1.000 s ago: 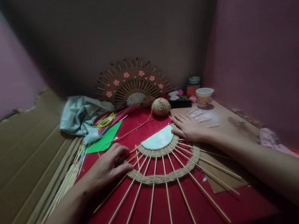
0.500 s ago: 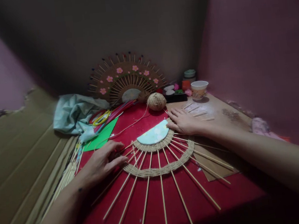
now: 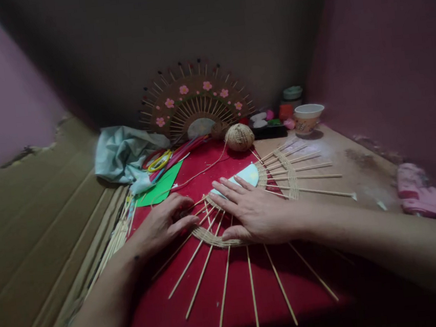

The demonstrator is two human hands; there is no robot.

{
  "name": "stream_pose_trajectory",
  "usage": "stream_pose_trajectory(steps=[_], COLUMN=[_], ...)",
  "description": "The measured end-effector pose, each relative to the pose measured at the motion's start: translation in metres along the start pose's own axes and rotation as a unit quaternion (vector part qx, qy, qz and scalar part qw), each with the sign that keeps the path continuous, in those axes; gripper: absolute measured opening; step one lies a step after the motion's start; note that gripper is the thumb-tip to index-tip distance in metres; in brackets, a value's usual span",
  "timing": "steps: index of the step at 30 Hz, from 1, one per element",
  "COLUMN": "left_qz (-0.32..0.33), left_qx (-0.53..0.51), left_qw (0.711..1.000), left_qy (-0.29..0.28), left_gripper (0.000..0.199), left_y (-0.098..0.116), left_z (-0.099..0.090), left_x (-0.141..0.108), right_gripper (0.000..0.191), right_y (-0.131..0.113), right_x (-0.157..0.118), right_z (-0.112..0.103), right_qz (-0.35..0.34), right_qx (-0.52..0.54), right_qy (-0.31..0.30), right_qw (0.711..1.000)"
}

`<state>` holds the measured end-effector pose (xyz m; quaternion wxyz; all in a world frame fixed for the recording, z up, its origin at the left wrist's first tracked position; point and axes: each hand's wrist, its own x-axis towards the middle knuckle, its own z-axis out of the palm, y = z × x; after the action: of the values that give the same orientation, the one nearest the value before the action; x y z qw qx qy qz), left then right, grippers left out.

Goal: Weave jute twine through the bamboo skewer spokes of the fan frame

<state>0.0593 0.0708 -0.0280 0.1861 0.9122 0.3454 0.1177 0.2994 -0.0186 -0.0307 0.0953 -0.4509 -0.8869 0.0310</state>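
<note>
A half-round fan frame of thin wooden sticks (image 3: pixel 253 288), woven across with bands of twine (image 3: pixel 213 240), lies in front of me. A pale blue half-disc (image 3: pixel 250 172) sits at its centre. My left hand (image 3: pixel 165 221) is curled at the fan's left edge, thumb by the end of the outer woven band; the undersides of its fingers are hidden. My right hand (image 3: pixel 255 212) lies flat across the middle of the fan, fingers spread over the half-disc and the weaving, covering part of both. Twine runs from a ball (image 3: pixel 239 137) toward my left hand.
Behind stands a finished fan with pink flowers (image 3: pixel 206 86). Left are a grey-blue cloth (image 3: pixel 124 154), yellow-handled scissors (image 3: pixel 159 161), green paper (image 3: pixel 162 187) and bundled sticks (image 3: pixel 114 250). A paper cup (image 3: pixel 308 119) and a pink glue gun (image 3: pixel 423 195) are right, on the board beside red cloth (image 3: pixel 155 313).
My right hand has moved from the fan's far right side to its middle, uncovering the right-hand sticks. My left hand stays at the left edge. The view has shifted a little right.
</note>
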Motion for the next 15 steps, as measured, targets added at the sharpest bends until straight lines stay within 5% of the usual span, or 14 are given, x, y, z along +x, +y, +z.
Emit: stream_pose_trajectory(steps=[7, 12, 15], left_qz=[-0.005, 0.026, 0.049], left_qx=[0.017, 0.06, 0.072], left_qw=[1.0, 0.995, 0.993], left_qy=[-0.005, 0.081, 0.085], left_gripper=[0.034, 0.036, 0.043], left_y=[0.002, 0.01, 0.017], left_z=[0.0, 0.004, 0.01], left_x=[-0.001, -0.002, -0.003], right_gripper=[0.087, 0.087, 0.088], right_y=[0.002, 0.001, 0.001], right_x=[0.005, 0.003, 0.004], right_z=[0.022, 0.022, 0.022], right_qz=[-0.01, -0.005, 0.0], right_qx=[0.015, 0.028, 0.046], right_qy=[0.018, 0.035, 0.044], right_qw=[1.0, 0.999, 0.998])
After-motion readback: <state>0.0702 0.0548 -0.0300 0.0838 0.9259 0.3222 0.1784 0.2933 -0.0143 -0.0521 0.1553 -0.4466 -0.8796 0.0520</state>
